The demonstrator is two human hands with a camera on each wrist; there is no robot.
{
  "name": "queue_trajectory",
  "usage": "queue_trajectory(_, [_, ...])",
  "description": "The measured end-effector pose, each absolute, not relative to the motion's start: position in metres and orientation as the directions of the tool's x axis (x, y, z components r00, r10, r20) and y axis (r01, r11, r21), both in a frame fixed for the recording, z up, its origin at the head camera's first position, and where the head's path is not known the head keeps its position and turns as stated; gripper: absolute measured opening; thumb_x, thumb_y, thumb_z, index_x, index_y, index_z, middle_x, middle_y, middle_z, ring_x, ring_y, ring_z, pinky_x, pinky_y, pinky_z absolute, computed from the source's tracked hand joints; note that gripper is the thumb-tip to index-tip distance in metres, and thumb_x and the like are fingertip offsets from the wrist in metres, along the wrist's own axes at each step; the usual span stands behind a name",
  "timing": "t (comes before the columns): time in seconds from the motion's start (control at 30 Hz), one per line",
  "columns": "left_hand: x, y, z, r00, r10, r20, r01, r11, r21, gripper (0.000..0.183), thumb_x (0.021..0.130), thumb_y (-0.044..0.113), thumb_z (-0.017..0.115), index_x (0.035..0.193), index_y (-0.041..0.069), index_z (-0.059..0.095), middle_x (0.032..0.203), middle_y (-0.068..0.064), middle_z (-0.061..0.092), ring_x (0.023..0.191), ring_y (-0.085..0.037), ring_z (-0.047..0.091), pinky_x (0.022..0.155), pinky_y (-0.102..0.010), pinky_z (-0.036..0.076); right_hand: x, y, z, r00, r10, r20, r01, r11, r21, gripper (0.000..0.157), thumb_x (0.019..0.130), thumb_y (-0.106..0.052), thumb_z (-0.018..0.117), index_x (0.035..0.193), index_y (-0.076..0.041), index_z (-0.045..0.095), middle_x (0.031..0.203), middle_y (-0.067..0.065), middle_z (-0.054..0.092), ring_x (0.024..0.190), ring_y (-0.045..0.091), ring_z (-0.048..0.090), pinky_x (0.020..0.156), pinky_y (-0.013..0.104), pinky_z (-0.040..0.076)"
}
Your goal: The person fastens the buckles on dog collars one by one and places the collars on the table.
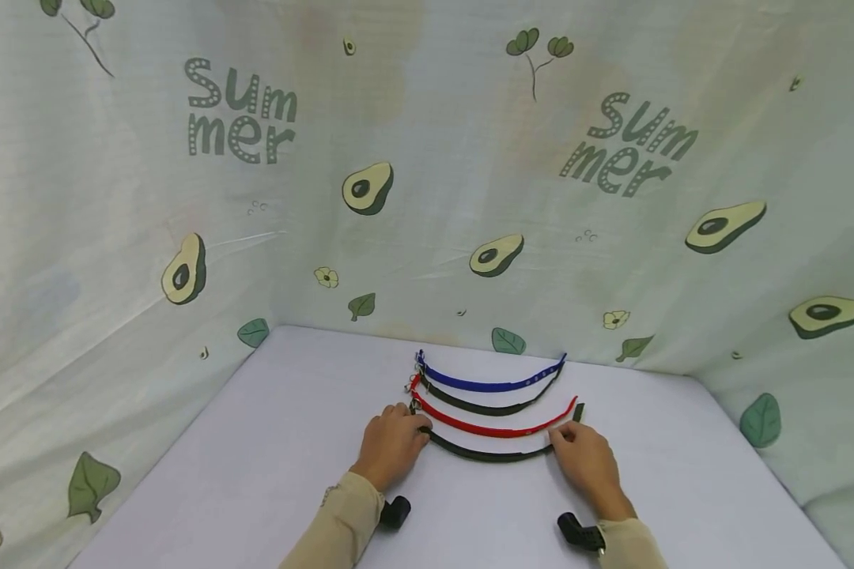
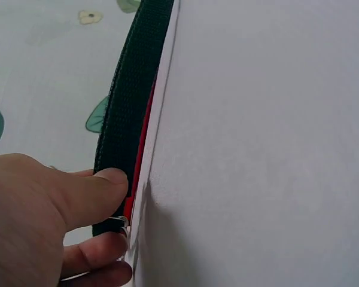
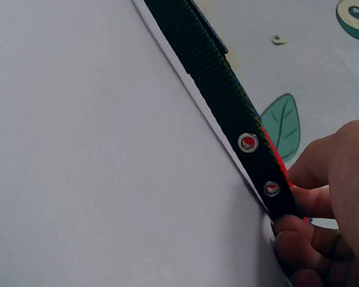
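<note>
Four-strap row aside, the nearest dark green collar (image 1: 494, 457) curves on its edge between both hands. My left hand (image 1: 391, 442) pinches its buckle end; in the left wrist view the thumb lies on the webbing (image 2: 128, 101), beside a bit of metal. At the other end my right hand (image 1: 587, 458) grips the collar between thumb and fingers. Metal eyelets (image 3: 248, 142) show near those fingers in the right wrist view. Just behind curves a red collar (image 1: 494, 431), then another dark collar (image 1: 484, 409), and farthest back a blue collar (image 1: 484, 386).
The collars stand on a white table (image 1: 292, 442). A patterned cloth (image 1: 427, 158) with avocados and leaves hangs behind the table and at its sides. Metal rings and buckles gather at the collars' left ends.
</note>
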State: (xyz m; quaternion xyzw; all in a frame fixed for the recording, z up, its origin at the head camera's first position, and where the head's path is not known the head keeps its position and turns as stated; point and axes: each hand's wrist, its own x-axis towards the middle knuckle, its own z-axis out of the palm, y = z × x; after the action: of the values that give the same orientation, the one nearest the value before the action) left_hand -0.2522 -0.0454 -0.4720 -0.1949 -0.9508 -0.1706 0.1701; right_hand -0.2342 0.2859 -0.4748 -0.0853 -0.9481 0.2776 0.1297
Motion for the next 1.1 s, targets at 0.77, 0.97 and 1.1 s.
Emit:
queue_trajectory(0.77, [-0.2527, -0.0437, -0.4725, -0.835, 0.258, 0.486, 0.484, 0.765, 0.425, 0.022, 0.094, 0.032, 0.072, 0.115, 0.026, 0.076, 0.104, 0.008, 0.074, 0.090, -0.011, 0.069, 0.072, -0.032, 0.055, -0.2344, 0.2838, -0.4755, -0.902, 0.278, 0.330, -0.020, 0.737, -0.676, 0.012, 0.091, -0.013, 0.068, 0.095, -0.005, 0.076, 0.079, 0.004, 0.068, 0.071, 0.016, 0.062, 0.065, 0.031, 0.047])
queue_trajectory(0.97, [-0.2521, -0.0408, -0.4691, -0.772, 0.281, 0.569, 0.573, 0.694, 0.435, 0.025, 0.093, 0.030, 0.074, 0.117, 0.023, 0.075, 0.103, 0.007, 0.070, 0.080, -0.006, 0.063, 0.068, -0.025, 0.053, -0.2335, 0.2809, -0.4717, -0.918, 0.334, 0.213, 0.007, 0.551, -0.834, 0.019, 0.092, -0.008, 0.064, 0.105, 0.003, 0.072, 0.091, 0.012, 0.069, 0.064, 0.015, 0.070, 0.059, 0.021, 0.052])
queue_trajectory(1.1, [-0.2508, -0.0391, -0.4686, -0.757, 0.292, 0.584, 0.604, 0.653, 0.457, 0.027, 0.094, 0.031, 0.072, 0.119, 0.021, 0.074, 0.102, 0.008, 0.067, 0.079, -0.003, 0.061, 0.067, -0.022, 0.052, -0.2318, 0.2776, -0.4720, -0.929, 0.336, 0.152, 0.024, 0.466, -0.884, 0.020, 0.093, -0.005, 0.061, 0.107, 0.006, 0.069, 0.096, 0.016, 0.067, 0.067, 0.018, 0.072, 0.060, 0.022, 0.054])
